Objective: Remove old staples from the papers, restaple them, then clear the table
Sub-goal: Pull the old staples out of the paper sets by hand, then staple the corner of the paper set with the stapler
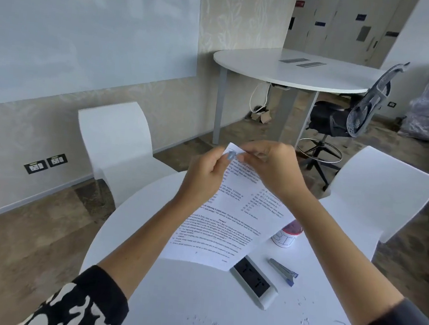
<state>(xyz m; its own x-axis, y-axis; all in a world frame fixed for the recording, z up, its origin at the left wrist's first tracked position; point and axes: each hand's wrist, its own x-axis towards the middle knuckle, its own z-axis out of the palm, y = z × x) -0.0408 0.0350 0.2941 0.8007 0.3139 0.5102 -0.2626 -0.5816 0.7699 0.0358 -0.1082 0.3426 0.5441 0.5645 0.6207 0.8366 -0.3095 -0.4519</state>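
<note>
Two hands work the top corner of printed papers (231, 216) raised off a round white table (194, 304), seemingly to bring an old staple within reach of the fingernails. Left hand (204, 177) pinches the corner from the near side, thumb pressed on the sheet; right hand (270, 167) has its fingertips closed on the same corner from the far side. Papers hang below both grips, the lower edge near a desk socket (254, 281). A stapler (283, 269) lies well below the fingers, untouched.
</note>
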